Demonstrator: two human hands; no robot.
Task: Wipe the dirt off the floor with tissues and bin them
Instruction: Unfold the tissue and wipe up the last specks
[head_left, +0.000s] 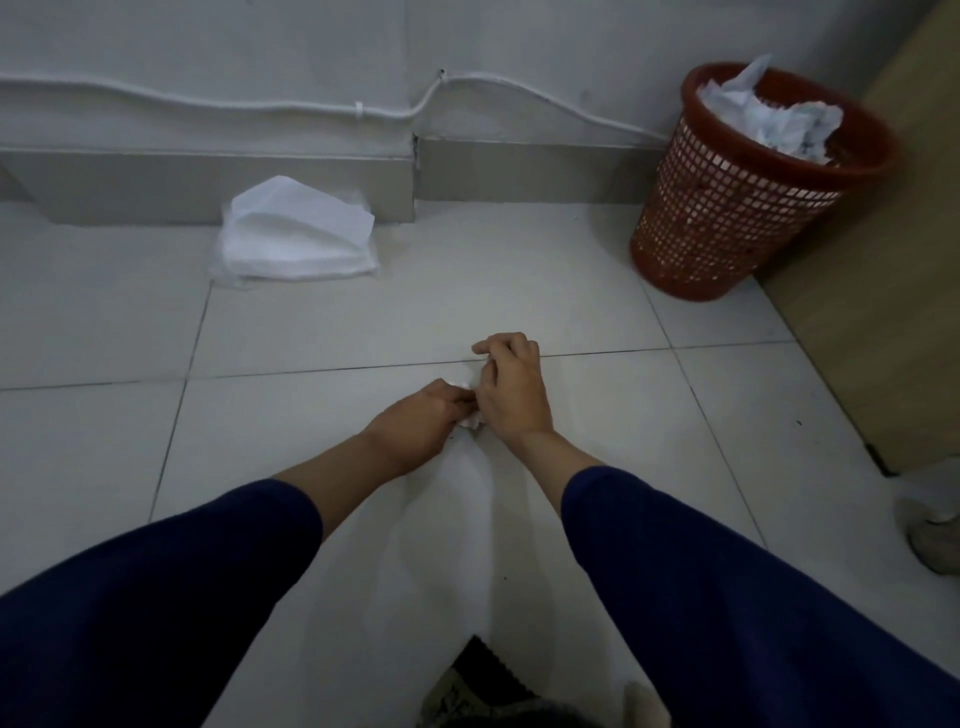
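Both hands on a crumpled tissue (470, 422), mid-floor (571, 291).
Left hand (422, 415) and right hand (511, 391): fingers curled, pinching it. Red bin (727, 218) in far-right corner, heaped; tissue stack (296, 234) at far edge.

Both hands (467, 410) pinch crumpled tissue (470, 418); red bin (727, 218) far right.

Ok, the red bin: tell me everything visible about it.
The red bin is a round plastic basket with lattice walls and a solid rim, narrowing toward its base. It stands upright on the tiled floor at far right, beside a wooden panel. It is filled to the rim with crumpled white paper.
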